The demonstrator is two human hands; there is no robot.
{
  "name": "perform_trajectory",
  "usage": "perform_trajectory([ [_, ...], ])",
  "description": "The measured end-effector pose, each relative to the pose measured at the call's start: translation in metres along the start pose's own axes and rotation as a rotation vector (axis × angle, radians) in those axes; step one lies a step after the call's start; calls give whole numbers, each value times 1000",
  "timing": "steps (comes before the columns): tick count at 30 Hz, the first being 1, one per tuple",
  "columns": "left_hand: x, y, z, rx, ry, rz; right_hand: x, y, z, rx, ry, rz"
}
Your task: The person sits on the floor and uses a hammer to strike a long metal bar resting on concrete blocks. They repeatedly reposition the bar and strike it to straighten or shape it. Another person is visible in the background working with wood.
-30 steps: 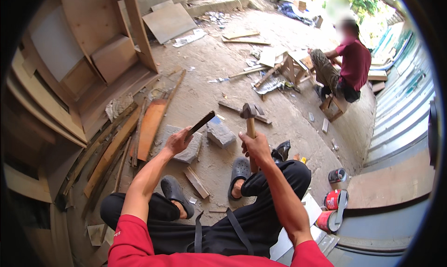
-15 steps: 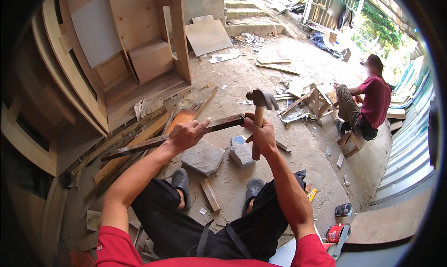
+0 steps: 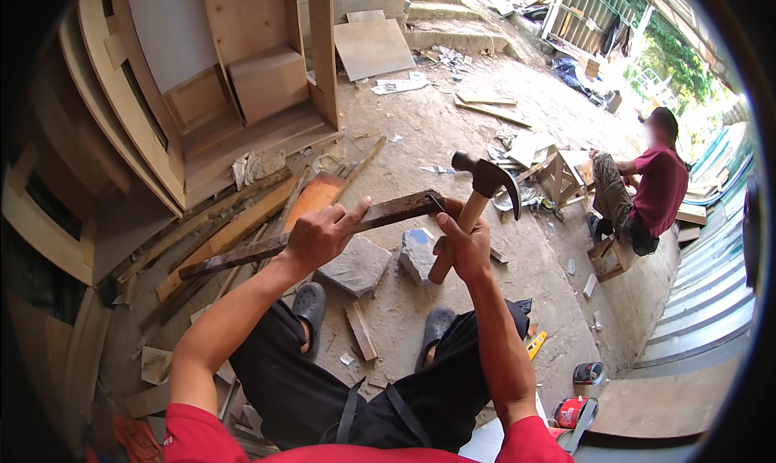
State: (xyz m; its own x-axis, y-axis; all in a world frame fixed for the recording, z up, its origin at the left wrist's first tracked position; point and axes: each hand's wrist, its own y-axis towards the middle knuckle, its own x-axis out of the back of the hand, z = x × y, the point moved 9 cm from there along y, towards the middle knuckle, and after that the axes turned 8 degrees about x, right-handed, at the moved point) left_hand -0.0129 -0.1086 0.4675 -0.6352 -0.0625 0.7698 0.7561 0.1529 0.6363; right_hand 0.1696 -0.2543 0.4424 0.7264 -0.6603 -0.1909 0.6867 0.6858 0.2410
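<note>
My left hand (image 3: 317,238) is closed around a long dark wooden strip (image 3: 396,211), gripping it past its middle. The strip slants from low on the left up to its end near my right hand. My right hand (image 3: 469,249) is wrapped around the wooden handle of a claw hammer (image 3: 488,178). The hammer's dark head sticks up beyond the fist, its claw curving to the right. My right thumb and fingertips are close to the strip's end, where a thin dark nail-like piece shows; whether they touch it I cannot tell.
Below my hands sit two grey stone blocks, a wide one (image 3: 356,267) and a smaller one (image 3: 418,255). Scrap boards (image 3: 234,229) lie to the left, beside a wooden cabinet (image 3: 323,67). A co-worker (image 3: 651,180) sits at the right. Two cans (image 3: 588,373) stand at the lower right.
The hammer has tilted in my right hand, its head swinging right and its handle end left. The strip's far end sits slightly higher and further right. My view has shifted a little.
</note>
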Motion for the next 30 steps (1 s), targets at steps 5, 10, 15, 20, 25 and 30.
perform_trajectory([
  [5, 2, 0, -11, 26, -7, 6, 2, -4, 9, 159, -55, -92],
  [10, -6, 3, -18, 42, 2, 35, 8, -8, 4, 161, -97, -249],
  [15, -15, 2, -21, 87, -15, 43, 12, -4, -5, 93, -26, -316],
  [20, -13, 2, -22, 50, -49, 33, 22, 2, -21, -63, 302, -248],
  [25, -6, 4, -24, -41, -135, 40, 15, 0, -22, -110, 488, -80],
  [30, -8, 4, -22, -13, -235, 123, 3, -8, -11, -134, 616, 98],
])
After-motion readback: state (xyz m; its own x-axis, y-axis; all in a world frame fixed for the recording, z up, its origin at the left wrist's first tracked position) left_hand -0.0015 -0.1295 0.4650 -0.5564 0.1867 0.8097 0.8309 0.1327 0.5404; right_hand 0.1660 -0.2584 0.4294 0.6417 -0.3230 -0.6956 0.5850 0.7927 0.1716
